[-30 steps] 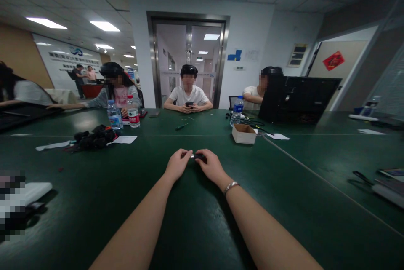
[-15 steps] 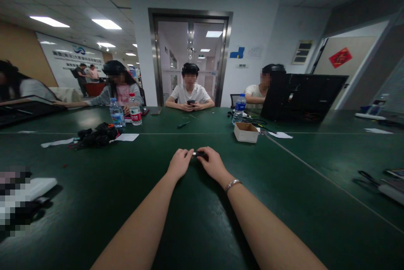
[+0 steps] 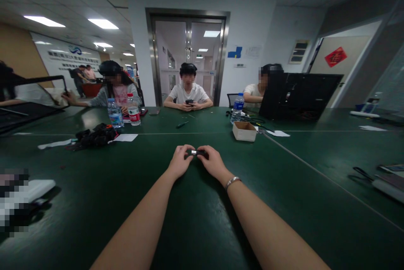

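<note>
Both of my hands meet over the green table (image 3: 195,219), with a small dark object with a shiny silver part (image 3: 193,152) between them. My left hand (image 3: 181,162) is closed, thumb and fingers pinching its silver left end. On the black right end, my right hand (image 3: 213,161) is closed in the same way, a silver bracelet on its wrist. My fingers cover both ends, and the object is too small to tell its exact kind. Beyond my hands lies a thin dark screwdriver-like tool (image 3: 182,124).
A small open cardboard box (image 3: 245,132) stands ahead to the right, near a water bottle (image 3: 237,108). To the left are a black tangled bundle (image 3: 96,136), white paper (image 3: 126,137) and two bottles. Several people sit around the table; a large black monitor (image 3: 303,95) stands right.
More of the silver part now shows between my hands, and my left fingers look more arched. At far left, a dark frame beside a seated person has been raised. The view has shifted slightly.
</note>
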`<state>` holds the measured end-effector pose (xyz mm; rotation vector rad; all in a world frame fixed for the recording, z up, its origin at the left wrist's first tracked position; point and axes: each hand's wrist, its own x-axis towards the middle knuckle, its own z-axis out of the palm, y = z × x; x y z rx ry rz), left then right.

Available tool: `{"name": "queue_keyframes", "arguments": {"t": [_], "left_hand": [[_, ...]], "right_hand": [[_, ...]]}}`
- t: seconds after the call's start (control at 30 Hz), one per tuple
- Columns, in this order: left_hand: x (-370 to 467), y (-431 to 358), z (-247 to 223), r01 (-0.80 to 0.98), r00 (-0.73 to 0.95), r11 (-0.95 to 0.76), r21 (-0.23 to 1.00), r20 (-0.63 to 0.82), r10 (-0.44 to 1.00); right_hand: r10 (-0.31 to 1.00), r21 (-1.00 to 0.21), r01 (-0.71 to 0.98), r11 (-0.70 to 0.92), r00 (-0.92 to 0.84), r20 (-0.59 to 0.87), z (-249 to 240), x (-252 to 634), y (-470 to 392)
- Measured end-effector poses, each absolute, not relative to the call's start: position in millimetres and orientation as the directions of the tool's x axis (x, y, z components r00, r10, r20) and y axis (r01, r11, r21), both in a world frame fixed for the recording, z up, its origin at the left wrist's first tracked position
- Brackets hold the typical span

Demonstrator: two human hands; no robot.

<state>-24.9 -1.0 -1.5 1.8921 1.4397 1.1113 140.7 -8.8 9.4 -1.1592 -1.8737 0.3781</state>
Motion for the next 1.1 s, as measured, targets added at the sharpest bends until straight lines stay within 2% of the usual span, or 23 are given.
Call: {"name": "queue_keyframes", "arguments": {"t": [0.1,0.27,0.43,0.6,0.77,0.93,1.1], "left_hand": [[-25.3,-3.4,-0.3,0.472,0.095,-0.297,0.830,0.286,0.953],[-24.1,-5.8,5.3,0.523,0.100,-0.238,0.819,0.218,0.971],[-24.9,-6.2,5.3,0.380,0.129,-0.346,0.858,0.322,0.938],[-23.9,-4.3,2.4,0.516,0.103,-0.267,0.814,0.250,0.963],[-23.9,-3.6,0.9,0.439,0.120,-0.358,0.824,0.341,0.932],[-23.2,-6.7,4.7,0.487,0.140,-0.274,0.829,0.236,0.962],[-21.4,-9.3,6.7,0.459,0.131,-0.360,0.812,0.339,0.932]], "right_hand": [[0.841,-0.649,0.561,0.514,-0.181,0.509,8.2,141.4,-7.5],[0.827,-0.628,0.557,0.544,-0.230,0.513,8.1,141.4,-8.8],[0.823,-0.622,0.557,0.550,-0.234,0.517,8.9,141.2,-9.5],[0.810,-0.607,0.556,0.568,-0.248,0.531,6.2,140.8,-6.9],[0.812,-0.607,0.561,0.563,-0.238,0.533,5.3,141.1,-5.8],[0.804,-0.607,0.545,0.578,-0.255,0.537,6.8,141.0,-7.8],[0.811,-0.613,0.550,0.567,-0.246,0.530,7.2,140.9,-7.8]]}}
